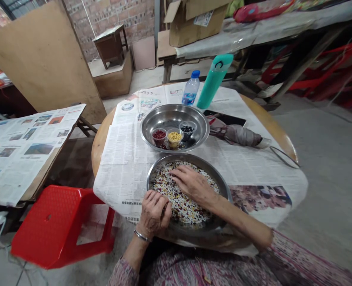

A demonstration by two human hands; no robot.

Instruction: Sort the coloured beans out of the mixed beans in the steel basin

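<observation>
A steel pan full of mixed beans sits at the near edge of a round table covered in newspaper. My right hand lies flat on the beans with its fingers stretched toward the left. My left hand is curled closed at the pan's near left rim, fingertips among the beans; what it holds, if anything, is hidden. Behind stands a second steel pan holding three small cups: red beans, yellow beans and black beans.
A water bottle and a teal flask stand at the table's far side, beside a dark phone and a folded umbrella. A red plastic stool is at the left, next to another newspaper-covered table.
</observation>
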